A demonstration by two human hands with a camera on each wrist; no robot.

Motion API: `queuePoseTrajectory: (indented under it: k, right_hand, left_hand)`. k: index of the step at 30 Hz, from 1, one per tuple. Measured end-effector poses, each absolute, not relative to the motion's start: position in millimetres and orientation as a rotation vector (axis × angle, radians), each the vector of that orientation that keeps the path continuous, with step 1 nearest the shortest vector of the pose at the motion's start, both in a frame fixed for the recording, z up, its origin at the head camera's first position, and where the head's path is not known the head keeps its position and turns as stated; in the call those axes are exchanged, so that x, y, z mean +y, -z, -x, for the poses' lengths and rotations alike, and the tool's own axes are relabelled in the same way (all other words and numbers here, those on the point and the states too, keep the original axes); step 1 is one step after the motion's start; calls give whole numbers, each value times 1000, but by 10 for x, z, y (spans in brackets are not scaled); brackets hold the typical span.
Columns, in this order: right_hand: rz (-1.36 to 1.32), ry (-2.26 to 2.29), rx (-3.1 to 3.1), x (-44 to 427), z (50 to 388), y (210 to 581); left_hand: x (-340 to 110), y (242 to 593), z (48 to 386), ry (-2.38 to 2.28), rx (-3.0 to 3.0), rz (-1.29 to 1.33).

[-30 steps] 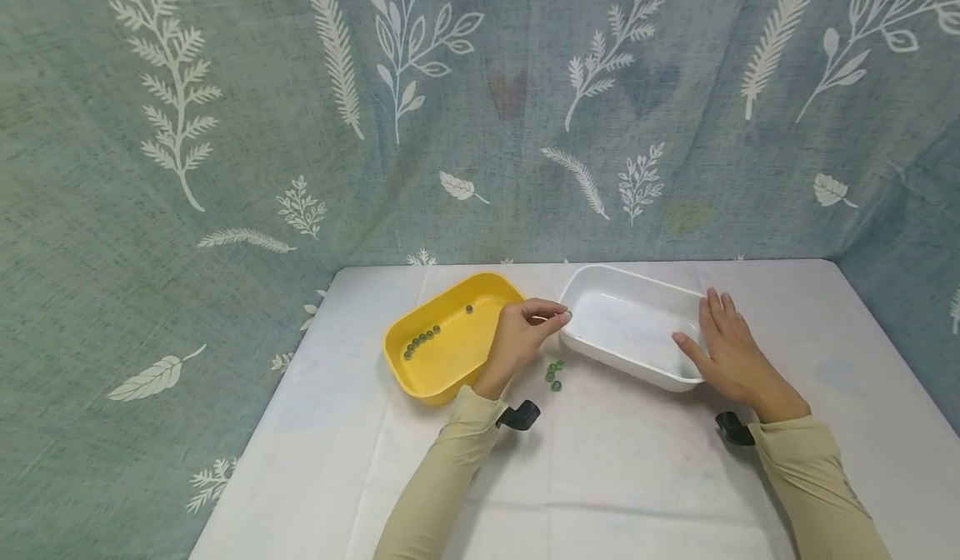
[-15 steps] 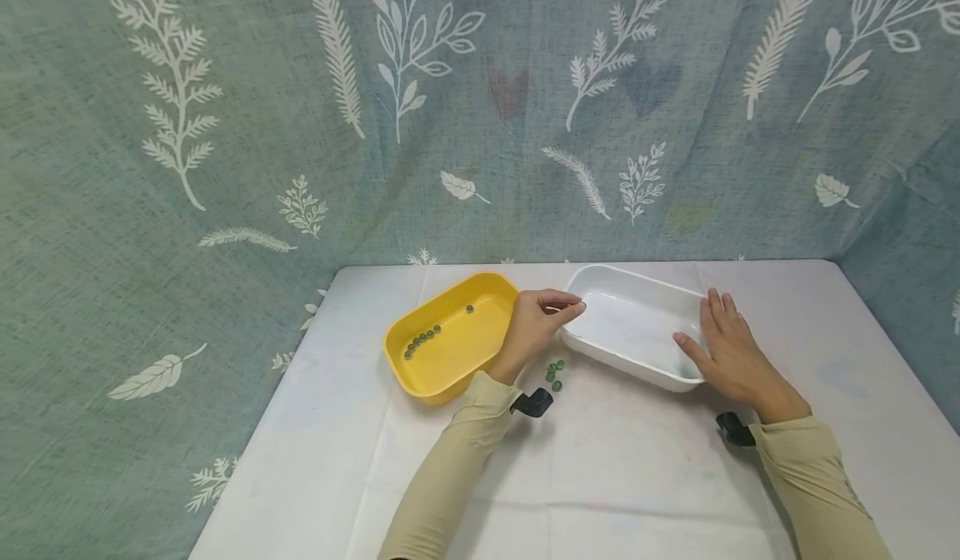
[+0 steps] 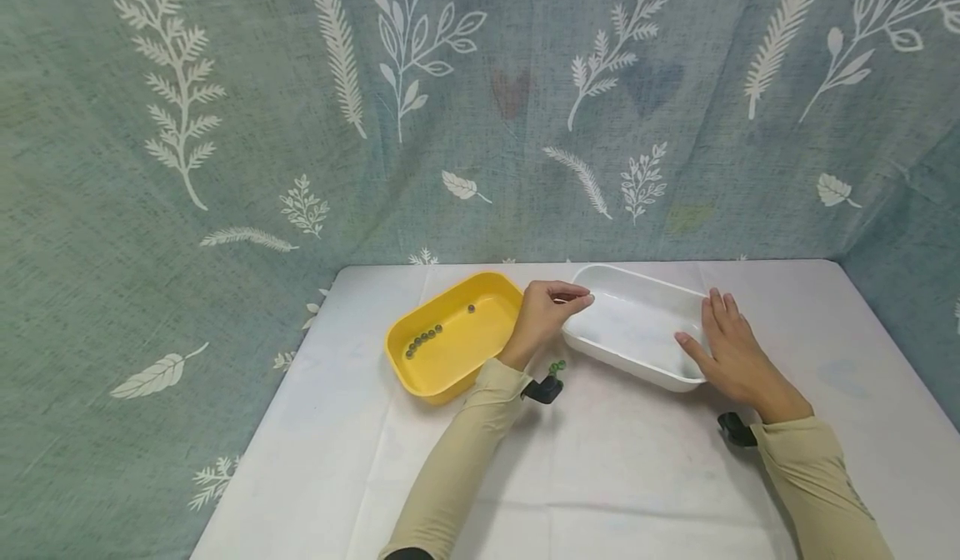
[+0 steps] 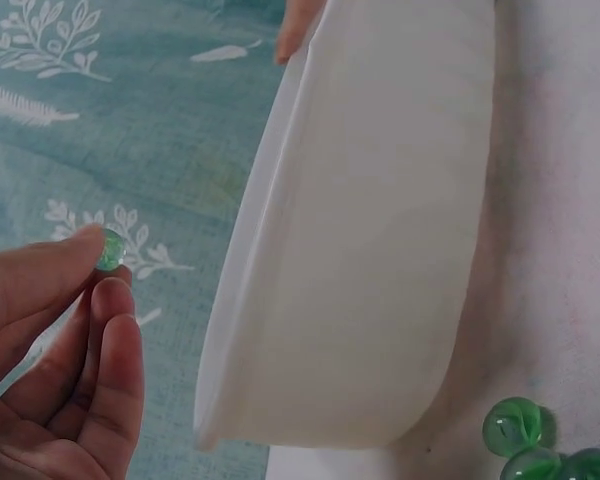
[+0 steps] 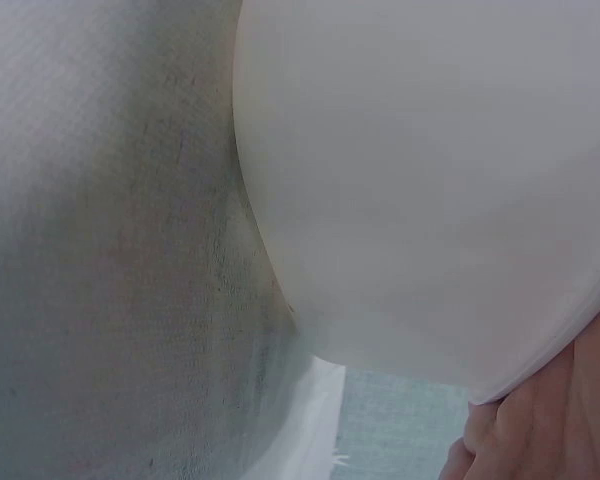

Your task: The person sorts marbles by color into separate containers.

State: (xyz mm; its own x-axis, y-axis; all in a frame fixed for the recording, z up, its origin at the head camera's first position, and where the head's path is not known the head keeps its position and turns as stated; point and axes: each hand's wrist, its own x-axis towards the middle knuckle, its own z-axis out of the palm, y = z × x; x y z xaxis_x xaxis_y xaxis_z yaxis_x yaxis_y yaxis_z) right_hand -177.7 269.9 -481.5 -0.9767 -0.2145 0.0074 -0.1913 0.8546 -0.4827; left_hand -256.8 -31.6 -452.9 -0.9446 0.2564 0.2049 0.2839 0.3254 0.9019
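My left hand (image 3: 543, 314) pinches a green glass marble (image 4: 112, 250) between thumb and fingertips, above the left end of the white basin (image 3: 633, 327). The marble itself is too small to make out in the head view. My right hand (image 3: 731, 360) rests on the basin's right end, its fingers lying straight along the rim and its thumb spread over the inside. The right wrist view shows the basin's outer wall (image 5: 420, 200) with those fingers (image 5: 540, 430) against its rim. Several loose green marbles (image 4: 512, 427) lie on the table in front of the basin.
A yellow basin (image 3: 465, 343) stands left of the white one, close to my left forearm. Inside it several dark marbles (image 3: 423, 337) form a row, with a single marble (image 3: 471, 308) apart. White cloth (image 3: 637, 477) covers the table, and a patterned curtain (image 3: 480, 143) hangs behind.
My left hand has moved right and slightly away from me, past the white basin's left rim, still pinching. Its wrist camera now hides part of the loose marbles. My right hand stays put.
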Motion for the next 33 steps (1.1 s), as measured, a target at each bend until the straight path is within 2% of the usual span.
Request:
queuePoseTrajectory:
  k: [33]
  right_hand:
    - [311, 796, 3000, 2693, 1781, 4832]
  left_hand:
    - [-261, 4643, 2701, 1638, -2625, 435]
